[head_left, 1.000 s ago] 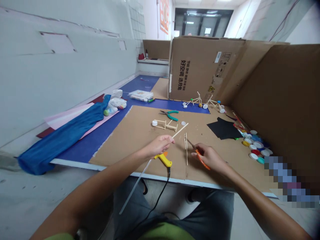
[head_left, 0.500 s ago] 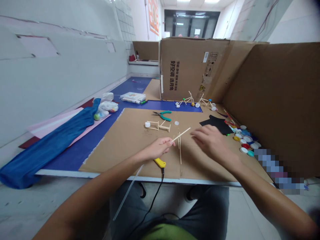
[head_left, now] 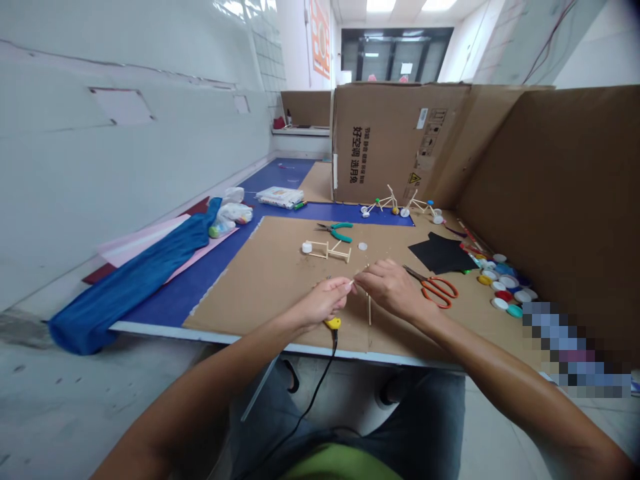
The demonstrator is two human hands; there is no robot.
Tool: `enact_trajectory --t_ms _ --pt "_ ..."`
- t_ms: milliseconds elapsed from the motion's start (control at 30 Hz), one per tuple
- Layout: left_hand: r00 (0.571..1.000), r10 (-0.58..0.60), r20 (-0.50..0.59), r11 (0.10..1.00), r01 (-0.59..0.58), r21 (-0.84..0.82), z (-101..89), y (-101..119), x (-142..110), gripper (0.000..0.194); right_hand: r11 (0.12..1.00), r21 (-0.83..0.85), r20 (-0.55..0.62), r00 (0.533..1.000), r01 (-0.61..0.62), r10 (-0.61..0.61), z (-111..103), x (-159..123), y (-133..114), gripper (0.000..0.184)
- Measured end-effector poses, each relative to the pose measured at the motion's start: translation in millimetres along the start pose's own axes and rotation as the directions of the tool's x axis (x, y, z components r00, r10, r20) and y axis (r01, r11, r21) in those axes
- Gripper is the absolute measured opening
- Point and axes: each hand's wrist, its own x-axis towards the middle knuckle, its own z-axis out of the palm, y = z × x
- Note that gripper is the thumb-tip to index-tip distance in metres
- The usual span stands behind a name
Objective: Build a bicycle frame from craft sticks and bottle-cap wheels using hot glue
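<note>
My left hand [head_left: 327,299] pinches a thin wooden stick [head_left: 351,283] by one end, over the cardboard mat. The fingers of my right hand [head_left: 393,285] close round the stick's other end and hide most of it. Below my right hand another wooden stick [head_left: 369,310] lies on the mat, partly covered. A yellow glue gun [head_left: 333,324] with a black cord sits by my left wrist. Beyond my hands lies a small stick frame [head_left: 327,250] with a white cap at one end. Orange-handled scissors [head_left: 436,288] rest to the right of my right hand.
Green-handled pliers [head_left: 340,231] and a clear disc [head_left: 363,247] lie farther back. Black sheet [head_left: 443,253] and several bottle caps [head_left: 506,283] are at the right, beside a cardboard wall [head_left: 560,200]. Stick models [head_left: 387,203] stand before the large box [head_left: 400,147].
My right hand has moved left and closed on the stick's free end. The scissors, hidden before behind my right hand, now show. The view has shifted slightly.
</note>
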Motion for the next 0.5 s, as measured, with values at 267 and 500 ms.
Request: enact_trajectory --t_ms 267,500 --pt "0.956 0.233 -0.178 0.922 -0.159 0.353 -1.6 -4.3 2.8 0.033 0.866 0.292 0.178 0.912 -0.406 0.368 5.6 -2.4 -24.2 0.031" --pt "0.878 0.428 -0.215 0.742 -0.205 0.638 -36.7 -0.7 -4.8 0.032 0.783 0.104 0.318 0.766 -0.613 0.558 -6.1 -22.7 13.2 0.029"
